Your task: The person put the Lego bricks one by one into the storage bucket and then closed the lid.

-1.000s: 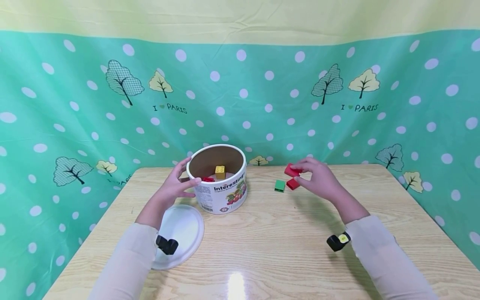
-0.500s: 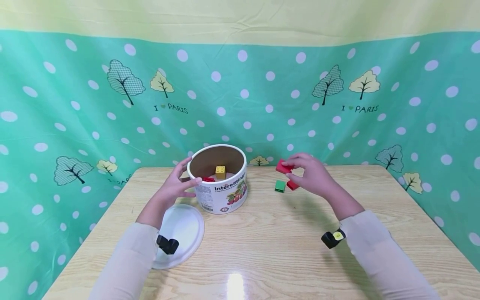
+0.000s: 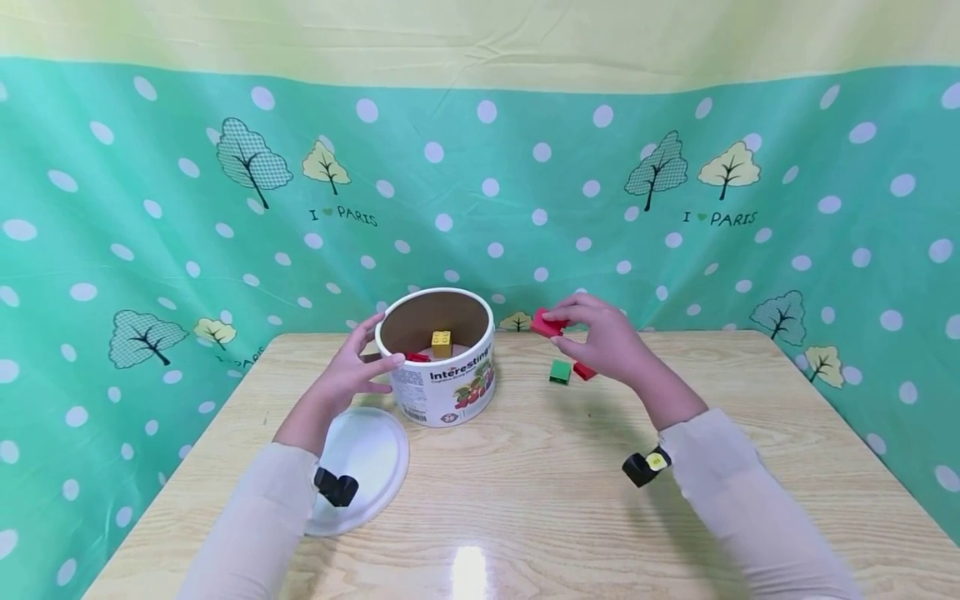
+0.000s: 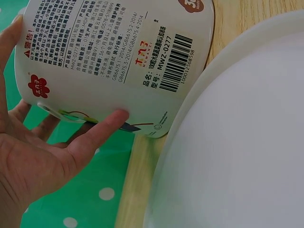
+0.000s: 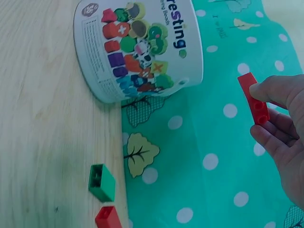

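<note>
My right hand (image 3: pixel 611 342) pinches a red toy brick (image 3: pixel 547 323) between thumb and fingers, raised over the table to the right of a round white tub (image 3: pixel 457 392). The right wrist view shows studs on this red brick (image 5: pixel 254 99). My left hand (image 3: pixel 348 367) rests spread against the tub's left side, with fingertips at its rim; in the left wrist view the fingers look fairly straight beside the printed wall (image 4: pixel 109 61). Inside the open tub are a yellow brick (image 3: pixel 442 343) and a red piece (image 3: pixel 417 357), partly hidden by the rim.
On the wooden table (image 3: pixel 525 483), a green brick (image 3: pixel 560 372) and another red brick (image 3: pixel 583 371) lie below my right hand. A white round lid (image 3: pixel 367 467) lies flat under my left forearm. A green dotted cloth (image 3: pixel 480 208) hangs behind the table.
My right hand has lifted the red brick from beside the other bricks and carried it left, toward the tub. The left hand and the tub have stayed in place.
</note>
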`<act>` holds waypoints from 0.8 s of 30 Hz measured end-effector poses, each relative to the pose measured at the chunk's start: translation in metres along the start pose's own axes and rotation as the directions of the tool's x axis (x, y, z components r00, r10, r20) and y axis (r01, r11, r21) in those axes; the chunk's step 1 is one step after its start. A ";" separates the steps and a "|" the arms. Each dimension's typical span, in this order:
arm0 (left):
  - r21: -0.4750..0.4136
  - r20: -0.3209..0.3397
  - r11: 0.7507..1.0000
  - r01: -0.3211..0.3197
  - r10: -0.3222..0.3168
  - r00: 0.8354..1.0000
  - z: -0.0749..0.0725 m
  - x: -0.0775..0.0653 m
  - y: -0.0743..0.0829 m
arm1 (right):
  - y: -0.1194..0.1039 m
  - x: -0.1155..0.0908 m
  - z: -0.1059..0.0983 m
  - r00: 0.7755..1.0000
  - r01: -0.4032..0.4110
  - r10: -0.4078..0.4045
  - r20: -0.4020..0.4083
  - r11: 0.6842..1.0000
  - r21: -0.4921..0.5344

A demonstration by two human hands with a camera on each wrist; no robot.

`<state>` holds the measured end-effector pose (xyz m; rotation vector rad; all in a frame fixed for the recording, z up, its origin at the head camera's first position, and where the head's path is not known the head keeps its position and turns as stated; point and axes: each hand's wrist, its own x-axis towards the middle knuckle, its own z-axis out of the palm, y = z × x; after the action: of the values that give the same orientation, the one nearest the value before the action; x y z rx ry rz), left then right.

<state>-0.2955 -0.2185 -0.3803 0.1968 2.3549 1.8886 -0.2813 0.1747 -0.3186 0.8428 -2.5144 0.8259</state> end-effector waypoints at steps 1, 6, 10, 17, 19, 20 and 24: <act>0.003 -0.001 1.000 -0.002 0.002 1.000 0.000 0.000 0.000 | -0.002 0.002 0.000 1.000 0.004 -0.004 0.000 1.000 0.005; 0.012 -0.003 1.000 -0.011 0.011 1.000 0.000 0.000 0.000 | -0.013 0.010 0.000 1.000 0.019 -0.019 -0.008 0.999 0.043; 0.008 -0.011 1.000 -0.011 0.011 1.000 0.001 -0.001 0.001 | -0.017 0.016 0.002 0.999 0.029 -0.028 -0.016 0.998 0.061; 0.006 -0.004 1.000 -0.004 0.004 1.000 0.001 -0.001 0.000 | -0.021 0.024 0.004 0.999 0.046 -0.045 -0.016 0.996 0.074; 0.006 -0.003 1.000 -0.004 0.004 1.000 0.000 0.000 -0.001 | -0.023 0.026 0.005 0.999 0.046 -0.045 -0.013 0.996 0.072; 0.005 -0.003 1.000 -0.002 0.002 1.000 0.000 0.000 -0.001 | -0.024 0.028 0.005 0.999 0.043 -0.042 -0.010 0.997 0.071; 0.007 -0.008 1.000 0.001 -0.001 1.000 0.000 -0.001 -0.001 | -0.028 0.032 0.006 1.000 0.028 -0.029 0.004 0.998 0.062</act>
<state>-0.2948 -0.2187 -0.3809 0.1886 2.3665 1.8851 -0.2887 0.1391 -0.2958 0.9000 -2.4868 0.8978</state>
